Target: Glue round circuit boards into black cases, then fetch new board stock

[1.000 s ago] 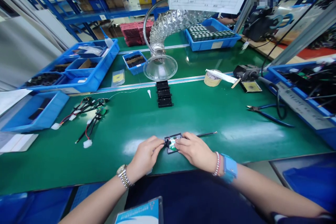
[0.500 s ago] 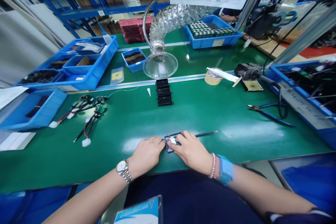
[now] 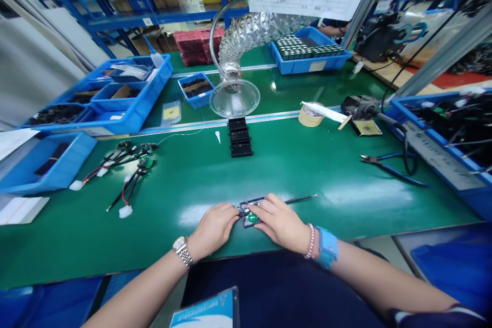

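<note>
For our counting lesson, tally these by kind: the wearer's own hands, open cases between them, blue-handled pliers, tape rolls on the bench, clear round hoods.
Left hand and right hand: 2
Open black case: 1
Pliers: 1
Tape roll: 1
Clear hood: 1
Total: 6

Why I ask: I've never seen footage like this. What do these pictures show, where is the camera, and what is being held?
No machine here: these are a person's bare hands. Every picture comes from one camera on the person's head, looking forward and down.

The left hand and right hand hold a small black rectangular case with a round green circuit board inside. The left fingers' exact grip is unclear.

Also on the shiny green tabletop are joined black plastic pieces, boards with wires and white plugs, and blue-handled pliers.
</note>
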Motion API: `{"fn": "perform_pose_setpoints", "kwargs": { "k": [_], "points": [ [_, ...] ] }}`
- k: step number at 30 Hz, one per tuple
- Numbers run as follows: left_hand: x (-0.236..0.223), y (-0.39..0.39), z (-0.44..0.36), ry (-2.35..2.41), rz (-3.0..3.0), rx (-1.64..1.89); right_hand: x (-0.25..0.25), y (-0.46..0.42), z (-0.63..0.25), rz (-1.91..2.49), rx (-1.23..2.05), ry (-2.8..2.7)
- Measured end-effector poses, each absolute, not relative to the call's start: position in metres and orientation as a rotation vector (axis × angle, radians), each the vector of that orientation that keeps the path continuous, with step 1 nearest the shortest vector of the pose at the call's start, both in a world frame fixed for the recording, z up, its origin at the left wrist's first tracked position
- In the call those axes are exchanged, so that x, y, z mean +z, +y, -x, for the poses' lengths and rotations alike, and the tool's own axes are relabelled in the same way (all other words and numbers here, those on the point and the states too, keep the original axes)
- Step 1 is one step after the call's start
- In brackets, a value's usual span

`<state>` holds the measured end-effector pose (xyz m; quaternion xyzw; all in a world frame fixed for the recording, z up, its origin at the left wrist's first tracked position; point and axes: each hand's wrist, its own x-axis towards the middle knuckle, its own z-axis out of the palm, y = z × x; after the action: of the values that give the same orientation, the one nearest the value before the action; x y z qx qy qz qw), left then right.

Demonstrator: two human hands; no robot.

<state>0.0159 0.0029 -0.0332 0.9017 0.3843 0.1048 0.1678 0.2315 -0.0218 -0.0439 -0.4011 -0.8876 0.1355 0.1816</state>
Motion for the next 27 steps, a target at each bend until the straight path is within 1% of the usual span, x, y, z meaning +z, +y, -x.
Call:
{"fn": "perform_pose_setpoints", "kwargs": {
  "k": [6, 10, 16, 21, 24, 27],
  "points": [
    [-0.028, 0.001, -0.023, 1.125, -2.689, 0.155, -0.049, -0.023, -0.231, 1.123, 0.307, -2.520],
    [-0.027, 0.000, -0.021, 1.037, -2.873, 0.049, -0.045, -0.021, -0.230, 1.137, 0.308, -2.564],
    [-0.032, 0.004, -0.015, 0.901, -2.972, 0.099, -0.032, -0.017, -0.227, 1.180, 0.356, -2.640],
    [-0.017, 0.005, -0.009, 1.065, -2.808, 0.078, -0.030, -0.020, -0.225, 1.230, 0.345, -2.640],
    [-0.002, 0.001, -0.004, 1.178, -2.777, 0.188, -0.033, -0.022, -0.225, 1.225, 0.360, -2.598],
    [-0.002, -0.006, -0.006, 1.213, -2.838, 0.264, -0.037, -0.022, -0.227, 1.205, 0.386, -2.562]
  ]
}}
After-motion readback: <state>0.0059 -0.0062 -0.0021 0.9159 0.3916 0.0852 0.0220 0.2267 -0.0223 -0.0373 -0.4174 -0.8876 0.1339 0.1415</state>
